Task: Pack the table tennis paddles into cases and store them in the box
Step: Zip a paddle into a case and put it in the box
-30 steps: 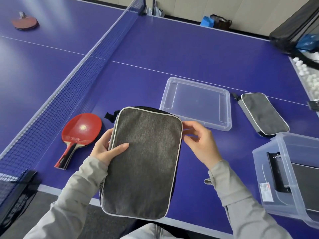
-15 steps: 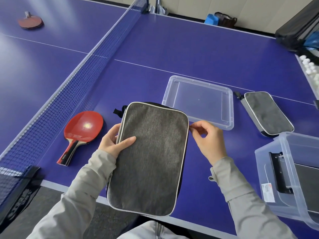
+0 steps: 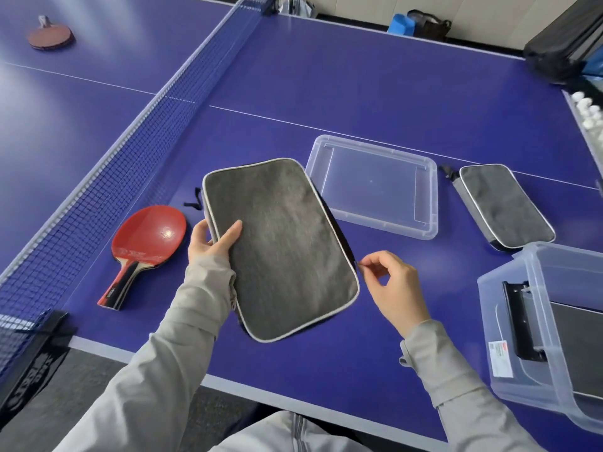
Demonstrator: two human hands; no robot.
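Clear plastic box (image 3: 489,305): stands open-topped on the blue table (image 3: 359,76) at the right of the view, white label (image 3: 499,358) on its near wall. Holds a dark flat item with a black edge strip (image 3: 522,321); cannot tell through the wall what it is.

Clear lid (image 3: 372,190): lies flat on the table beyond the hands, apart from the box, nothing in it.

Second grey case (image 3: 505,203): lies closed on the table between lid and box, touching neither.

Grey case (image 3: 280,249): held above the table near its front edge, broad face up, long axis slanting away to the left. Cannot tell what is inside.

Left hand (image 3: 208,239): grips the case's left edge, thumb flat on the top face, fingers curled beneath.

Right hand (image 3: 394,285): sits just beside the case's right edge; thumb and forefinger pinch the small zip pull (image 3: 358,264), remaining fingers loosely curled.

Red paddle (image 3: 150,236): lies uncased on the table, just left of the left hand, handle toward the table edge, near the net (image 3: 130,132).

Another paddle (image 3: 50,35): lies beyond the net, well apart.

White balls (image 3: 590,112): gathered at the far right edge.
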